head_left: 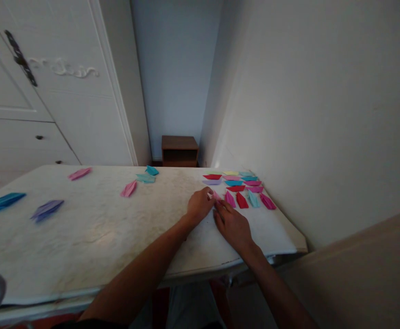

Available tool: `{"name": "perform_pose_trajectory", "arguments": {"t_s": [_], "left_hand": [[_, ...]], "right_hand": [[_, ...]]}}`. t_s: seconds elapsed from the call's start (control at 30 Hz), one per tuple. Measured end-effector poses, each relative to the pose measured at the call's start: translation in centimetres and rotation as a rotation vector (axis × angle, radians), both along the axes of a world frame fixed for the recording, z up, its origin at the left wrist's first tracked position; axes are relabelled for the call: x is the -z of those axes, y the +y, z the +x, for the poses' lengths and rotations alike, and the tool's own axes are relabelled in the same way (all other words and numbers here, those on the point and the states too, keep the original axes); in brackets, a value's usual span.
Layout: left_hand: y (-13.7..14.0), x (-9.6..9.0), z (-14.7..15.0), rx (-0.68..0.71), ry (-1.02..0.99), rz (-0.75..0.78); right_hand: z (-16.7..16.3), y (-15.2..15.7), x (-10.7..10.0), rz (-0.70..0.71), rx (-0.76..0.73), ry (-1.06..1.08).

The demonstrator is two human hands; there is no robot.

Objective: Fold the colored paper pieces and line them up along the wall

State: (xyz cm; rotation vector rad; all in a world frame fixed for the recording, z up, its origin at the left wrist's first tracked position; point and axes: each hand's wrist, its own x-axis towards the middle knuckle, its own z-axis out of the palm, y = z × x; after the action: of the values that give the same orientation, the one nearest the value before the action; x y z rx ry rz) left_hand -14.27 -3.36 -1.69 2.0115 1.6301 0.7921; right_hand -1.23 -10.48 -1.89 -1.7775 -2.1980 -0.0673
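Observation:
Both hands meet over a small pink folded paper piece (216, 195) near the right part of the table. My left hand (200, 204) has its fingers closed at the piece's left side. From the right, my right hand (232, 222) reaches its fingertips to the same piece, covering part of it. To the right of the hands stands a row of folded papers: a magenta one (230, 199), a red one (242, 200), a light blue one (253, 199) and another magenta one (267, 202). Behind them, several boat-shaped folded papers (234, 183) lie in rows.
Loose folded papers lie further left: a blue one (3, 202), a purple one (47, 209), pink ones (80, 173) (129, 189) and teal ones (146, 178). A wall (306, 114) borders the table (117, 242) on the right. White cabinets (72, 105) stand behind, left.

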Motion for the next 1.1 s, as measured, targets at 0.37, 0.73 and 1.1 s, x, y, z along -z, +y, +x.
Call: {"name": "perform_pose_trajectory", "arguments": {"t_s": [0.37,0.73,1.1], "left_hand": [[-0.2,0.0,0.4,0.1,0.169,0.098],[-0.4,0.4,0.4,0.07,0.044,0.132],[-4.4,-1.0,-4.1,0.084,-0.285,0.074]], "right_hand": [[0.4,0.5,0.6,0.031,-0.019,0.077],[1.2,1.1,1.1,0.15,-0.166,0.427],[1.9,0.9,1.1,0.161,-0.248,0.619]]}}
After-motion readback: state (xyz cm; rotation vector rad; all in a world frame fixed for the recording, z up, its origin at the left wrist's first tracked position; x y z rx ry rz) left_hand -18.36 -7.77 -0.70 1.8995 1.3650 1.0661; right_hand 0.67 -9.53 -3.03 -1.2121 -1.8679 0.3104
